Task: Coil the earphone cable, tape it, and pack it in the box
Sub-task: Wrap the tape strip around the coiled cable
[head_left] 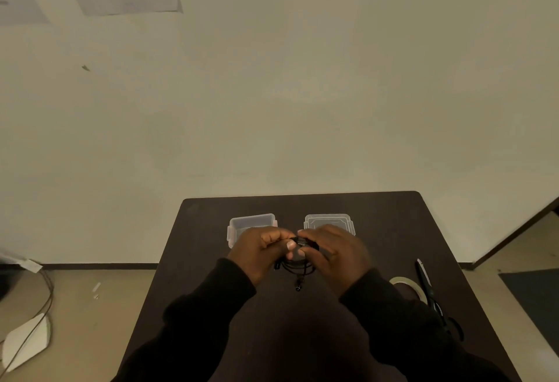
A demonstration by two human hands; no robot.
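Observation:
A black earphone cable hangs in loops between my two hands above the dark table, a plug end dangling below. My left hand pinches the bundle at its top from the left. My right hand grips the same bundle from the right, fingers curled over it. Behind my left hand stands a small clear plastic box, open. Its clear lid lies flat behind my right hand. A roll of tape lies at the right, partly hidden by my right sleeve.
Black-handled scissors lie along the table's right side beside the tape. The table's far edge meets a pale wall. On the floor at the left are a white object and a thin cable.

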